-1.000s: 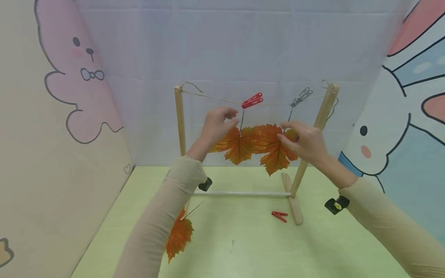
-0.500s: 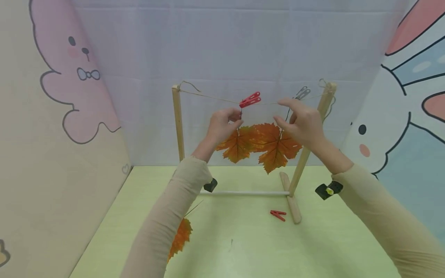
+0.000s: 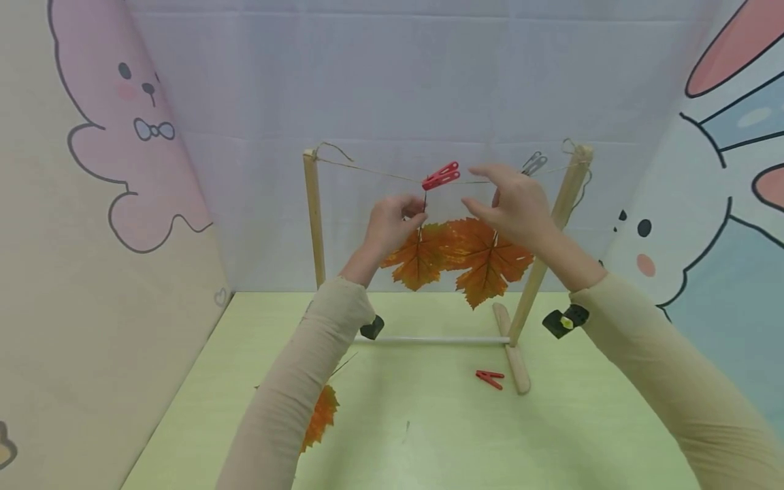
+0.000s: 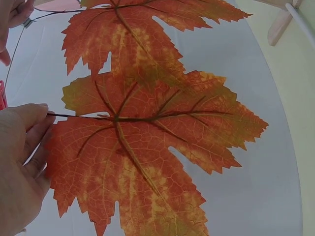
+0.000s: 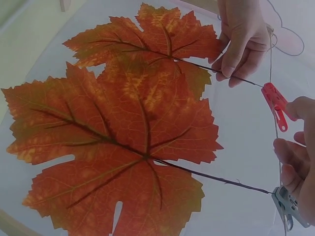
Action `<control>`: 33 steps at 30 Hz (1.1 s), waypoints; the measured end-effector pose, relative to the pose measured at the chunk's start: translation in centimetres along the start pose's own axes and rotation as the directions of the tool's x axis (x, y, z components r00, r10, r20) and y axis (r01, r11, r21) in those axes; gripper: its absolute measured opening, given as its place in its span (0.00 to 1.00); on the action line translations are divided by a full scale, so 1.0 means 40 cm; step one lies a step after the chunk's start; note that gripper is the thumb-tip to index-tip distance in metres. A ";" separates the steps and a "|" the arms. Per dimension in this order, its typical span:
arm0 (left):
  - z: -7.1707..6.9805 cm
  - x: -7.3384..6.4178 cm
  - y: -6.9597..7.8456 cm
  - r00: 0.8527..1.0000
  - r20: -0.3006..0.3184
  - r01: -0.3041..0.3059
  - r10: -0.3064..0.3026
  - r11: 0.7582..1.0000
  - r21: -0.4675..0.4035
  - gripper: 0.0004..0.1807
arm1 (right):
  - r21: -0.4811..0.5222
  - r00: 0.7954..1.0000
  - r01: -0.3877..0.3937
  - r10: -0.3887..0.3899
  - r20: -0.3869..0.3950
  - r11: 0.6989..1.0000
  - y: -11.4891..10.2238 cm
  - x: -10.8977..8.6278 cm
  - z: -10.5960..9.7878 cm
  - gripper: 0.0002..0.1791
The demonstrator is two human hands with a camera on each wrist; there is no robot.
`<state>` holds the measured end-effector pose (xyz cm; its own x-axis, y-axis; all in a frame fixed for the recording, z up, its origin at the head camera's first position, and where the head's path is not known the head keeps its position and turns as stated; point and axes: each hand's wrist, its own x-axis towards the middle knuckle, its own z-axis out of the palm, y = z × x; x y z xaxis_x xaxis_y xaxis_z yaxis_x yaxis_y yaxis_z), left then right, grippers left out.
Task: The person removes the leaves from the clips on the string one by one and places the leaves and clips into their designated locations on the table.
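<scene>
My left hand (image 3: 392, 221) pinches the dark stem (image 4: 74, 116) of an orange artificial maple leaf (image 3: 418, 257) between thumb and fingers. A red clothespin (image 3: 441, 177) clips the top of that stem to a twine line (image 3: 367, 170). My right hand (image 3: 519, 207) is just right of the red clothespin, thumb and index finger spread apart; in the right wrist view its fingertip (image 5: 298, 107) is right at the clothespin's handle. A second orange leaf (image 3: 486, 269) hangs from a grey clothespin (image 5: 288, 206), which my right hand partly hides in the head view.
The twine spans two wooden posts (image 3: 314, 211), with a white rod (image 3: 441, 339) joining the stand low down. On the pale green table lie a red clothespin (image 3: 490, 378) and another orange leaf (image 3: 321, 415), partly behind my left sleeve. Cartoon-printed walls stand at both sides.
My left hand has moved right and up and taken hold of the left leaf's stem. My right hand has risen from the right leaf and shifted left toward the red clothespin on the line.
</scene>
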<state>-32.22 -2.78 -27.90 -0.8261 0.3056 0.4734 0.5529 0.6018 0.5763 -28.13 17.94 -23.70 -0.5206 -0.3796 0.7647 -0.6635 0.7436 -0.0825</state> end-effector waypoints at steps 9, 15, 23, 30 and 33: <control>0.006 0.001 0.000 1.000 0.001 -0.005 0.005 1.000 0.025 0.09 | -0.013 0.995 -0.055 0.056 0.080 0.998 -0.017 0.031 -0.005 0.25; 0.008 0.002 0.002 1.000 0.001 -0.013 0.013 1.000 0.022 0.09 | -0.008 0.991 -0.080 0.080 0.106 0.997 -0.012 0.047 0.004 0.25; 0.007 -0.001 0.003 1.000 0.000 -0.026 0.026 0.999 0.019 0.09 | -0.009 0.980 -0.131 0.131 0.147 0.991 -0.011 0.062 0.008 0.23; 0.012 -0.007 0.001 0.999 -0.002 -0.032 0.032 0.999 0.013 0.08 | 0.054 0.974 -0.175 0.165 0.154 0.983 -0.007 0.064 0.015 0.20; 0.015 -0.007 0.000 0.999 -0.002 -0.039 0.039 0.999 0.014 0.08 | 0.094 0.964 -0.227 0.209 0.165 0.969 -0.010 0.063 0.012 0.19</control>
<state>-32.06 -2.42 -28.42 -0.8040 0.3273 0.4965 0.5828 0.5998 0.5483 -29.41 16.42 -22.05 -0.7295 -0.3013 0.6140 -0.5758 0.7551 -0.3135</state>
